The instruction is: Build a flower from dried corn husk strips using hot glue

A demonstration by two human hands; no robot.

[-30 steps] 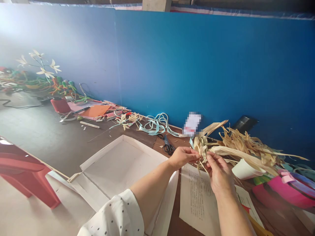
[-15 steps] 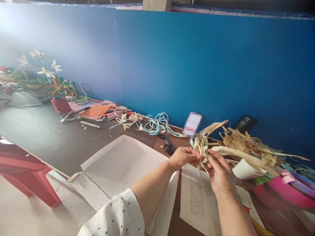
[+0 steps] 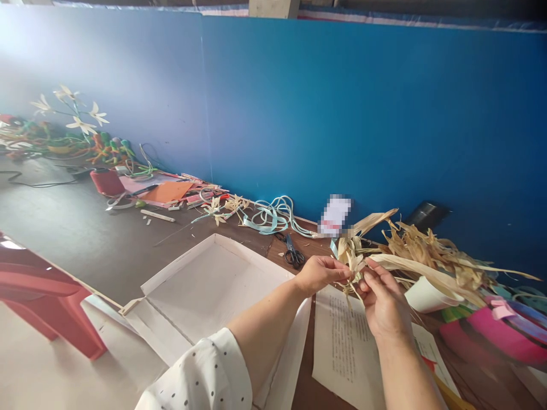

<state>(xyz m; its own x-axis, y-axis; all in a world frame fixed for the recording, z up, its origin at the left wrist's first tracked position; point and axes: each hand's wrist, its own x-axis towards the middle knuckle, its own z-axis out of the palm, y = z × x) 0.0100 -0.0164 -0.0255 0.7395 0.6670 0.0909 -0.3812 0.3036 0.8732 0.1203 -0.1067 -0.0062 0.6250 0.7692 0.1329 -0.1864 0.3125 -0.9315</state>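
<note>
Between my two hands is a pale corn husk flower (image 3: 355, 263), its petals upright and thin ends hanging below. My left hand (image 3: 321, 273) pinches its left side with thumb and forefinger. From the right, my right hand (image 3: 383, 299) holds it with bent fingers near its base; the exact grip point is partly hidden by the fingers. Just behind and to the right lie dried corn husks (image 3: 436, 250) in a loose heap. Black-handled scissors (image 3: 294, 252) rest on the table left of my left hand. Under my hands is a printed sheet (image 3: 342, 341).
A shallow white cardboard box lid (image 3: 200, 285) lies at left. Along the blue partition (image 3: 363, 114) are a coil of pale blue ribbon (image 3: 273, 215), finished husk flowers (image 3: 217, 210) and a red thread spool (image 3: 107, 182). A white cup (image 3: 431, 295) lies tipped at right, near a pink bag (image 3: 491, 333).
Both hands stay almost in place. The husk flower between the fingers has turned slightly, and the right fingers have shifted a little around it.
</note>
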